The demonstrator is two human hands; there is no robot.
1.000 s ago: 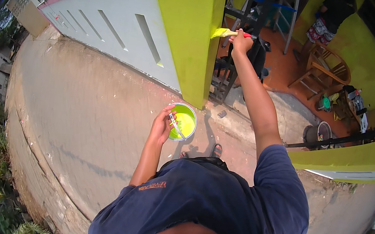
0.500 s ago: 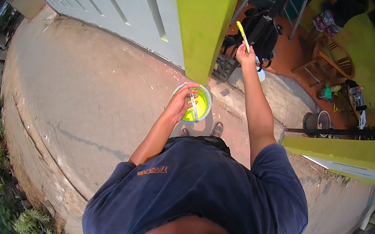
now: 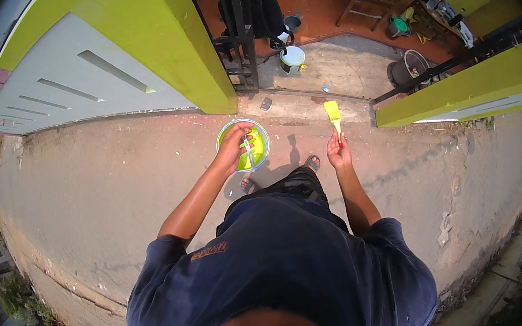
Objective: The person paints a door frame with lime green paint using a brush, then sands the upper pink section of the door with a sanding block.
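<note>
My left hand (image 3: 232, 144) is closed on the handle of a paint bucket (image 3: 264, 139), which hangs in front of me to the left. Bright yellow-green paint (image 3: 249, 159) shows inside it. Held in my right hand (image 3: 339, 154) is a paintbrush (image 3: 334, 117), its wide bristles coated in the same yellow-green and pointing away from me. The brush is apart from the bucket and from the walls. Both my sandalled feet show below, one just under the bucket.
A yellow-green pillar (image 3: 179, 29) joins a grey slotted wall (image 3: 95, 77) at the left. A low yellow-green wall (image 3: 472, 91) stands right of the gateway. Beyond the threshold are a white-lidded bucket (image 3: 293, 57), a dark bin (image 3: 409, 67), a wooden chair (image 3: 366, 6) and a black metal gate (image 3: 242, 27).
My view has swung to the right, so the pillar sits farther left. My right hand has come down and nearer with the brush, whose broad face now shows. The bucket stays in my left hand.
</note>
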